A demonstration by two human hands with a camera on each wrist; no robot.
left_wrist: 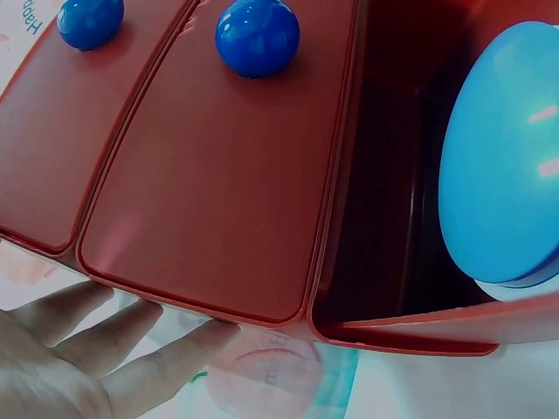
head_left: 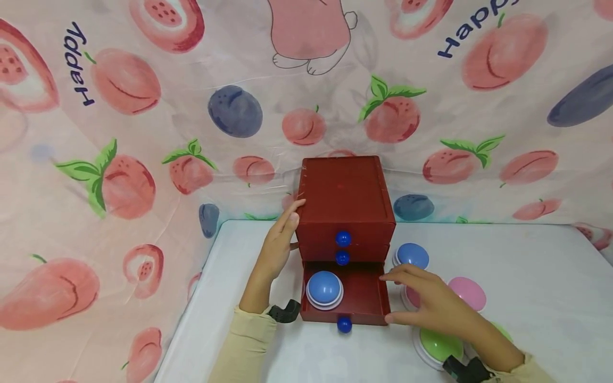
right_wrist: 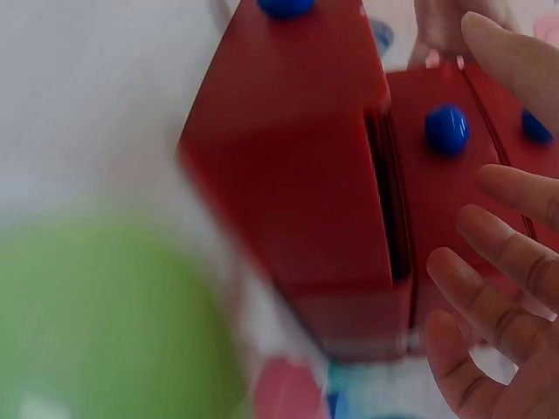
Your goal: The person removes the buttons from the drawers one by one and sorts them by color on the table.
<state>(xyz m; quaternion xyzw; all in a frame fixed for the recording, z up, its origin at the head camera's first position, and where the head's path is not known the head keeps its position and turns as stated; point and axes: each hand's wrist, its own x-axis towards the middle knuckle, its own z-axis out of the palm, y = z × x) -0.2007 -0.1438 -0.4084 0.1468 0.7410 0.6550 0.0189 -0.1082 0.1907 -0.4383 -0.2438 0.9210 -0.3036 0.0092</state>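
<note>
A dark red cabinet of small drawers [head_left: 342, 194] stands against the printed cloth, its bottom drawer [head_left: 365, 292] pulled out. Inside that drawer, on the left, sits a blue dome-topped round button [head_left: 324, 287] with a white base. My left hand [head_left: 274, 252] lies along the cabinet's left side; in the left wrist view its fingers [left_wrist: 175, 358] stretch out beside the drawer fronts. At the drawer's right wall is my right hand [head_left: 431, 298], fingers spread and holding nothing. The right wrist view shows its fingers [right_wrist: 502, 305] apart from each other; whether they touch the drawer, I cannot tell.
Right of the cabinet, on the white table [head_left: 541, 287], are another blue button [head_left: 413, 256], a pink button [head_left: 467, 293] and a green button [head_left: 441, 346]. A reddish one [head_left: 411, 296] is partly behind my right hand. Blue round knobs [head_left: 344, 324] stick out from the drawers.
</note>
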